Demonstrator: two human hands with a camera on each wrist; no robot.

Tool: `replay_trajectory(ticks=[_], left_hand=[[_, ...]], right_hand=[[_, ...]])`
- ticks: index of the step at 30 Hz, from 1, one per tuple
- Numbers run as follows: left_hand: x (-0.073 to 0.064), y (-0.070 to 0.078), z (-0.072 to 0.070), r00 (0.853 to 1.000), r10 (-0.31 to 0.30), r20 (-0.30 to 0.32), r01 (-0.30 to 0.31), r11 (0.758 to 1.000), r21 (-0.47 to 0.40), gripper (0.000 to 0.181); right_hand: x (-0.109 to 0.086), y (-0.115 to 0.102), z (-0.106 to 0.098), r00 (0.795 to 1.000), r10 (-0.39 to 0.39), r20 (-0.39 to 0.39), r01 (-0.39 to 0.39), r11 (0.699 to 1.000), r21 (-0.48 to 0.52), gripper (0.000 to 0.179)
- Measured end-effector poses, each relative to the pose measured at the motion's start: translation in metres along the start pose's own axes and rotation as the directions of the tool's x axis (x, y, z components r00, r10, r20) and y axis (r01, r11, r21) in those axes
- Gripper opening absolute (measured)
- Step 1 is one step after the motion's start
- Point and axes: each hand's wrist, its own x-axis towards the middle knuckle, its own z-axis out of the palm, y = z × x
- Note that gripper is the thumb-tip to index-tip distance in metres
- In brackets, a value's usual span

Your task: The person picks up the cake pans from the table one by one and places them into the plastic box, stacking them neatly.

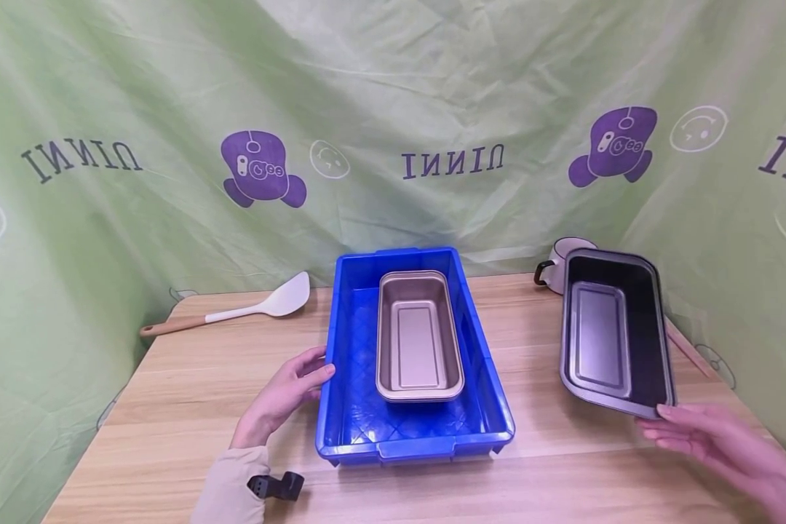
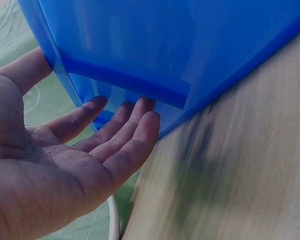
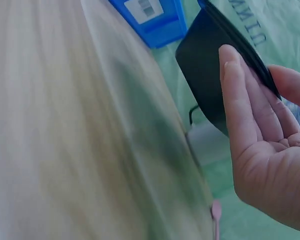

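In the head view, my left hand [image 1: 284, 397] is at the left side of a blue plastic bin [image 1: 360, 349]. Its thumb lies on the rim, and the left wrist view shows the fingers [image 2: 140, 132] curved in under the ledge on the outer wall. A gold-toned loaf pan [image 1: 419, 346] stands inside the bin, its rim looking doubled. Off to the right, my right hand [image 1: 720, 444] pinches the near corner of a dark loaf pan [image 1: 599, 338] between thumb and fingers. That pan is held tilted above the table, its inside facing the head camera.
A white spatula with a wooden handle [image 1: 236, 313] lies at the back left. Behind the dark pan stands a white mug [image 1: 557, 271] with a black handle, partly covered. A thin pinkish stick [image 1: 691, 353] lies near the right edge. Green printed cloth [image 1: 393, 94] hangs around the table.
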Motion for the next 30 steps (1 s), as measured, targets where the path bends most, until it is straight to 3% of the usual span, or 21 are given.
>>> replay_trajectory(ticks=[6,16,25,30], left_hand=[[0.0,0.0,0.0,1.0,0.007,0.004,-0.007,1.0,0.009,0.06],[0.0,-0.001,0.001,1.0,0.002,-0.005,-0.002,1.0,0.013,0.06],[-0.002,0.0,0.0,1.0,0.0,-0.014,0.0,1.0,0.016,0.061],[-0.001,-0.001,0.0,1.0,0.002,-0.009,-0.002,1.0,0.014,0.061]], right_hand=[[0.024,0.001,0.008,0.997,-0.071,-0.02,0.066,0.98,-0.187,0.05],[0.068,-0.006,0.026,0.988,-0.139,-0.068,0.109,0.937,-0.332,0.047],[0.105,-0.009,0.042,0.976,-0.212,-0.051,0.182,0.92,-0.348,0.045],[0.12,-0.011,0.052,0.979,-0.192,-0.072,0.155,0.923,-0.352,0.044]])
